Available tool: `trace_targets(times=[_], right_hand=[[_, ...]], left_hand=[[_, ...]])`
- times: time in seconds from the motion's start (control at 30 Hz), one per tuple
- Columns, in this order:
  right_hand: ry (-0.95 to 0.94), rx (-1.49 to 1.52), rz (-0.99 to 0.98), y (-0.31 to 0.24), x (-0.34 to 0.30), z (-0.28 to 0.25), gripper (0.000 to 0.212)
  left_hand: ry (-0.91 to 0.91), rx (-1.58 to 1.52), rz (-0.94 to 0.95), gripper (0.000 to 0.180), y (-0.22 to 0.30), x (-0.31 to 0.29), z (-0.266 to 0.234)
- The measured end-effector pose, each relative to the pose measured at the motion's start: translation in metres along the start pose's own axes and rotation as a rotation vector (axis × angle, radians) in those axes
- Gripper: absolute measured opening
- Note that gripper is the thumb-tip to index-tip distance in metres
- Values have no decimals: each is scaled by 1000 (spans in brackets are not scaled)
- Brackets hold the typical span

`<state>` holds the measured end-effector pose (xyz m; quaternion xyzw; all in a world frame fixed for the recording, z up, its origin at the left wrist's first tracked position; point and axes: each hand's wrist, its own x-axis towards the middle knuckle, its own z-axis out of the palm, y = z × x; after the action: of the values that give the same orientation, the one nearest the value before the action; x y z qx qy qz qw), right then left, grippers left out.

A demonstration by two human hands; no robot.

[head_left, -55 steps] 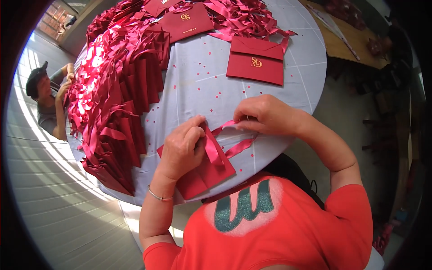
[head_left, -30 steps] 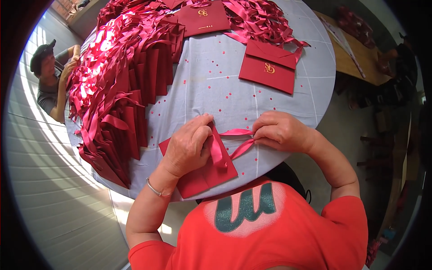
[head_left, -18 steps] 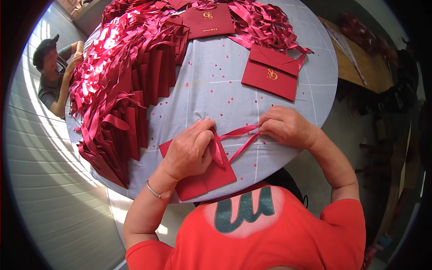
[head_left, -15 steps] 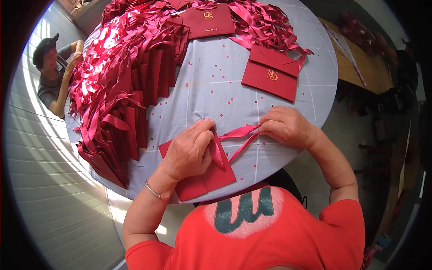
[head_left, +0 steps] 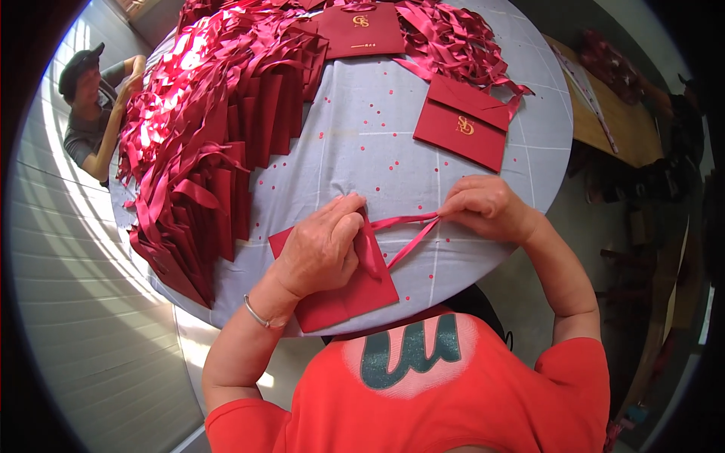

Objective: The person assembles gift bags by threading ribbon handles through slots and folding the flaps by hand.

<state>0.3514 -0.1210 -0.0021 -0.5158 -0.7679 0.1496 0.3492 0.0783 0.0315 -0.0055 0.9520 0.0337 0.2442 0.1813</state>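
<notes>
A red paper gift bag [head_left: 370, 293] lies flat at the near edge of the table, partly hidden under my left hand [head_left: 321, 245]. The fingers of that hand are closed on the bag's upper part, where a ribbon comes out. To the right, my right hand [head_left: 489, 209] pinches the far end of the red ribbon [head_left: 411, 249]. Two strands of it run stretched between the bag and my fingertips, just above the cloth. A short piece of ribbon also lies across the bag beside my left hand. Whatever my left fingertips grip underneath is hidden.
Rows of red bags with ribbons [head_left: 219, 136] crowd the left of the round, cloth-covered table [head_left: 355, 166]. A flapped red bag [head_left: 462, 124] lies beyond my right hand, another bag [head_left: 361, 34] farther back. Red dots are scattered about. A person [head_left: 91, 113] sits at the left.
The ribbon strands look narrower and straighter between the bag and my right hand. Both hands keep their grips. The whole view has shifted slightly.
</notes>
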Motion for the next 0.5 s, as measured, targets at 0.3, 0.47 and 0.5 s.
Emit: trace_targets(times=[0.3, 0.47, 0.5], right_hand=[[-4, 60, 67, 0, 0, -5, 13], [56, 260, 238, -18, -2, -5, 10], [94, 428, 367, -27, -7, -8, 8]], left_hand=[[27, -14, 44, 35, -1, -5, -1], [25, -82, -36, 31, -3, -8, -2], [20, -81, -8, 31, -4, -4, 0]])
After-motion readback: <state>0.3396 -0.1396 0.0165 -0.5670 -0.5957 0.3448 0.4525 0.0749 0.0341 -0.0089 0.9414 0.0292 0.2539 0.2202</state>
